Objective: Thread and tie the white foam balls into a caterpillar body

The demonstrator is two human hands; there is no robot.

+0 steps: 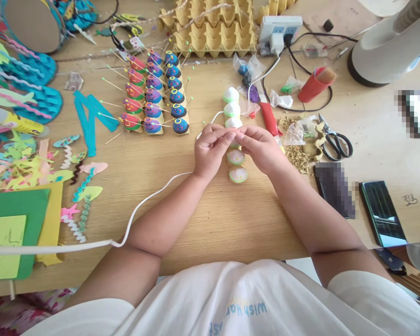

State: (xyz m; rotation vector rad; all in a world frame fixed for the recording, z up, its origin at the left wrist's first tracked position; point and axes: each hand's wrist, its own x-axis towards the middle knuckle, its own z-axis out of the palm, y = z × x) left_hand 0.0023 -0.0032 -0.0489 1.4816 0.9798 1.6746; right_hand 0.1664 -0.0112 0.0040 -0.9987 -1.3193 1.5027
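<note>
My left hand (212, 151) and my right hand (262, 147) meet fingertip to fingertip over a short egg-carton strip (238, 175). Both hands are closed in a pinch, and whatever sits between the fingertips is too hidden to name. Beyond my fingers, the far cups carry smooth white domes (231, 94) with green around their lower edges. The nearer cups show paler, rougher tops with green rims. My fingers cover the middle of the strip.
Three decorated carton strips stand left: red (135, 91), purple (154, 95) and blue (177, 97), with thin sticks jutting outward. Yellow egg trays (213, 37) lie behind. At right are a red cup (317, 85), scissors (336, 140) and a phone (383, 212). A white cable (140, 210) crosses my left forearm.
</note>
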